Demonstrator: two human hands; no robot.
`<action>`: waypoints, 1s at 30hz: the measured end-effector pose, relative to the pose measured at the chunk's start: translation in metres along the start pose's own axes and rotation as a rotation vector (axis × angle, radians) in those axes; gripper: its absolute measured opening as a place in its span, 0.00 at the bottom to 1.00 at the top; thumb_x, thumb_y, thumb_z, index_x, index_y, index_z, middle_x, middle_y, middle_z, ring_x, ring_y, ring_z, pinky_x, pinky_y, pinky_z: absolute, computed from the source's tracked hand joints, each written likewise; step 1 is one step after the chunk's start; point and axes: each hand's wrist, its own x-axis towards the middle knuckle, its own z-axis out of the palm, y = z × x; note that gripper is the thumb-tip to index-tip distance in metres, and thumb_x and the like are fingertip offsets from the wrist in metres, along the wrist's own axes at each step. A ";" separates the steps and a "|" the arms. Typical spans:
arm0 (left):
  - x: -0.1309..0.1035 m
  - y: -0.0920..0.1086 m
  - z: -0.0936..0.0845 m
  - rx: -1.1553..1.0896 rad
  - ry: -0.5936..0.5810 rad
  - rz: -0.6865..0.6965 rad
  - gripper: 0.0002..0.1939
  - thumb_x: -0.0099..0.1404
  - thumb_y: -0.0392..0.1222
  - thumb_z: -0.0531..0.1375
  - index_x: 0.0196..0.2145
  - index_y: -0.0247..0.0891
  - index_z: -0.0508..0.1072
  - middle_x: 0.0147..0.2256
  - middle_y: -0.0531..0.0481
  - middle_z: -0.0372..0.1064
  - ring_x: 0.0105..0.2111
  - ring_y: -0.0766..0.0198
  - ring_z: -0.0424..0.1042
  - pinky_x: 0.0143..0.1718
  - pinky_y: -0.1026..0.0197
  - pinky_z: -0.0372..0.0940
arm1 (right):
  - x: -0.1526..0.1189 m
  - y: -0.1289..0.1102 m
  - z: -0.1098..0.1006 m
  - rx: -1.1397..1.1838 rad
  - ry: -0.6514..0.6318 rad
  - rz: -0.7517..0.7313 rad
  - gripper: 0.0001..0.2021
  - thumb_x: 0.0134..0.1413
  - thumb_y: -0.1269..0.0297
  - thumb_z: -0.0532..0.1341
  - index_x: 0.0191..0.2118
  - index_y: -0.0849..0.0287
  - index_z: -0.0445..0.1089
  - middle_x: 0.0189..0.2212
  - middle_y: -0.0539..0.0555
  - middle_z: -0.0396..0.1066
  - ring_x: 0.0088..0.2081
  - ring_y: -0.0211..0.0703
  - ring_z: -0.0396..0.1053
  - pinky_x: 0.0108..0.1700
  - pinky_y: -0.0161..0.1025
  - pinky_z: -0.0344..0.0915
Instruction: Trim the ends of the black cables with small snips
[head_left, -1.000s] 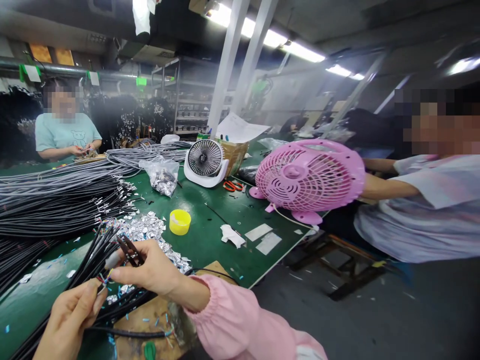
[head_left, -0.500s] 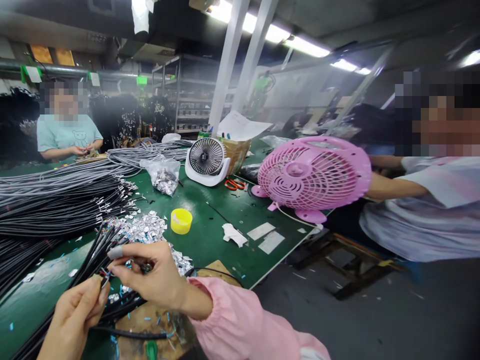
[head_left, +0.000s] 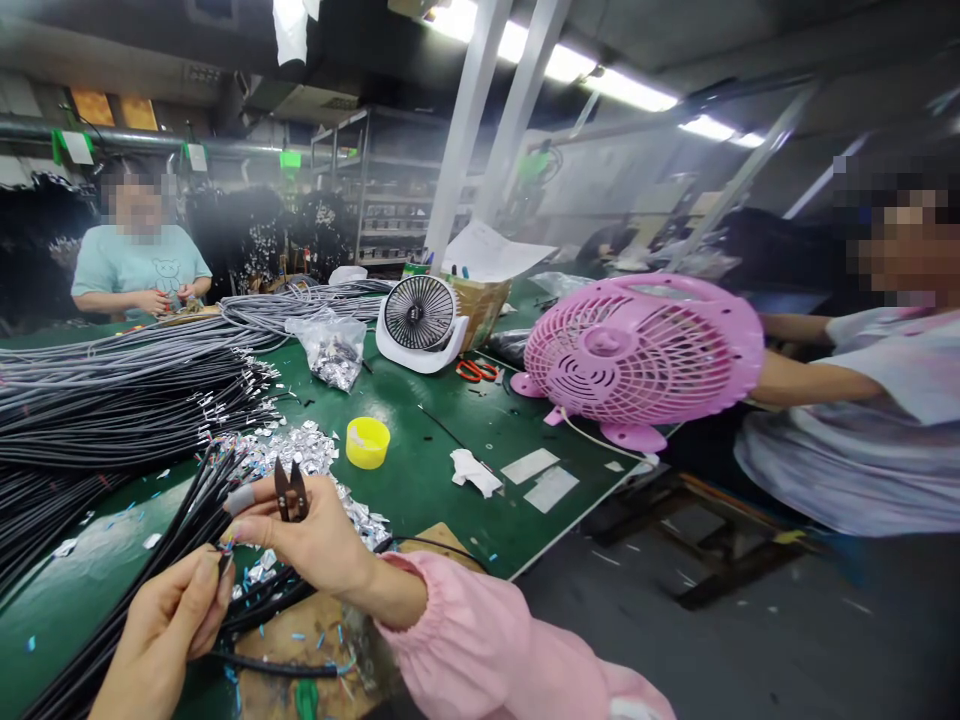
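Near the lower left, my left hand (head_left: 169, 620) is closed in a pinch on the end of a black cable (head_left: 224, 565). Thin coloured wires (head_left: 228, 544) stick out of that end. My right hand (head_left: 319, 540) has thumb and forefinger at these wires, with a grey cover on one fingertip. Small dark thread snips (head_left: 290, 492) are tucked in the same hand, blades pointing up and apart. Black cables (head_left: 161, 545) run beneath both hands. Foil scraps (head_left: 304, 450) lie just beyond, and a stained wooden board (head_left: 289, 640) is below.
A yellow tub (head_left: 367, 443), a bag of small parts (head_left: 330, 355), orange-handled scissors (head_left: 478, 370) and a white fan (head_left: 421, 325) stand or lie on the green table (head_left: 420, 480). A large pink fan (head_left: 637, 350) is at its right edge. Two people sit beyond, left and right.
The snips in my right hand have turned upright, so their blades now show. Both hands keep together at the wire ends. The whole view has shifted slightly.
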 end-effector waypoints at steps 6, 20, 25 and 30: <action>-0.001 -0.009 -0.006 -0.027 -0.039 -0.025 0.32 0.54 0.75 0.62 0.21 0.40 0.69 0.18 0.55 0.58 0.18 0.68 0.57 0.18 0.65 0.59 | 0.000 -0.002 -0.002 0.055 -0.079 0.058 0.22 0.27 0.56 0.80 0.31 0.62 0.78 0.20 0.46 0.72 0.21 0.31 0.64 0.25 0.30 0.63; -0.005 -0.005 -0.001 -0.067 0.026 -0.002 0.31 0.54 0.73 0.63 0.18 0.41 0.65 0.16 0.57 0.53 0.17 0.69 0.52 0.16 0.65 0.56 | 0.001 0.000 -0.004 0.153 -0.093 0.067 0.10 0.43 0.62 0.71 0.33 0.61 0.79 0.23 0.48 0.76 0.17 0.26 0.52 0.19 0.30 0.48; -0.006 -0.006 -0.001 -0.058 0.031 -0.031 0.31 0.53 0.74 0.63 0.19 0.41 0.66 0.17 0.57 0.53 0.17 0.69 0.52 0.18 0.65 0.58 | 0.004 0.005 -0.006 0.176 -0.118 0.160 0.22 0.34 0.58 0.78 0.39 0.61 0.80 0.23 0.47 0.76 0.16 0.24 0.50 0.19 0.30 0.46; 0.001 -0.010 -0.005 -0.028 -0.020 -0.035 0.33 0.48 0.77 0.63 0.20 0.41 0.68 0.18 0.55 0.58 0.17 0.67 0.57 0.17 0.64 0.58 | 0.003 0.004 -0.006 0.183 -0.127 0.096 0.18 0.39 0.53 0.76 0.33 0.62 0.79 0.25 0.49 0.76 0.15 0.24 0.51 0.17 0.30 0.44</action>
